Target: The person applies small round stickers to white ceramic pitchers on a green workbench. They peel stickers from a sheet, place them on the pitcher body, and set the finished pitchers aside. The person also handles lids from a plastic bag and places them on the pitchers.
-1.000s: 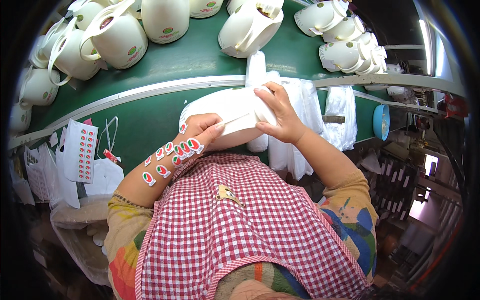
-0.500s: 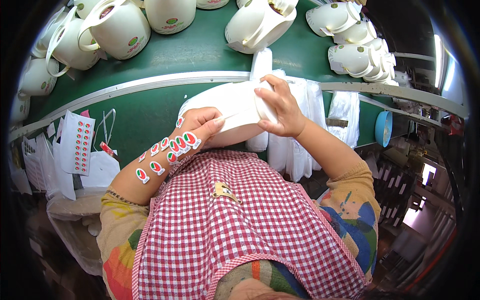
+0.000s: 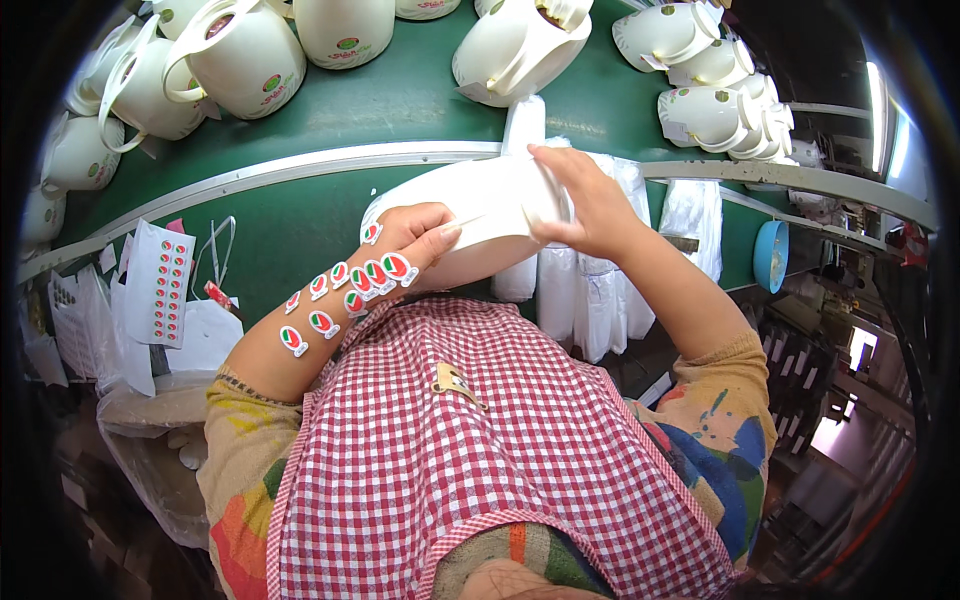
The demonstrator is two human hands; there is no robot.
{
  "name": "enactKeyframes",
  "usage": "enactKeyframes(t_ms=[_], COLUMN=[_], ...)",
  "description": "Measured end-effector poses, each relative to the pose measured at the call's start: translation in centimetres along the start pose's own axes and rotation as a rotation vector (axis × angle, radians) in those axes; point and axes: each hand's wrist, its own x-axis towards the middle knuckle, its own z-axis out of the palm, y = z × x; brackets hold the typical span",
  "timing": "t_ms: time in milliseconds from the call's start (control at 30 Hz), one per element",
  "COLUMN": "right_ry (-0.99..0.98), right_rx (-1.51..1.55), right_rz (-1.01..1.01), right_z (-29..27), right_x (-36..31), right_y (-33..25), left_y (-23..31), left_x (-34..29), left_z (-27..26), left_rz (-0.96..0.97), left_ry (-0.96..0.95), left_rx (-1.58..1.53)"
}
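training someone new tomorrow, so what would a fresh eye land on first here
Probably the red, green and white stickers dotted along the left forearm, left of centre. Next, the white vessel mid-picture, held by the left hand with the right hand at its right end, and the red-and-white checked apron below. Cream jugs stand out along the top.
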Motion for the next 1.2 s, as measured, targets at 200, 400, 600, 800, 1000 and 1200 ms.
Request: enactKeyframes(t_ms=[200, 400, 600, 800, 1000, 1200], right_ry=[0.247, 0.238, 0.392, 0.348, 0.093, 0.073], right_rx=[0.182, 0.041, 0.294, -0.006, 0.140, 0.107], right_rz=[-0.037, -0.564, -0.115, -0.099, -0.201, -0.225], right_z=[3.5, 3.2, 4.0, -0.1, -2.2, -2.0], right_x=[-0.2, 0.4, 1.0, 1.0, -0.5, -0.6], right_y=[0.3, 1.5, 0.7, -3.1, -10.3, -9.5], left_y=[-1.1, -0.4, -0.9, 1.0, -0.1, -0.8], left_x=[0.0, 0.5, 1.4, 3.0, 3.0, 3.8], left_z=[0.1, -1.5, 1.8, 3.7, 5.1, 5.9], left_rz=[0.194, -0.056, 0.263, 0.150, 0.401, 0.446], left_ry=[0.097, -0.070, 0.243, 0.181, 0.046, 0.119], left_rx=[0.169, -0.108, 0.314, 0.372, 0.425, 0.548])
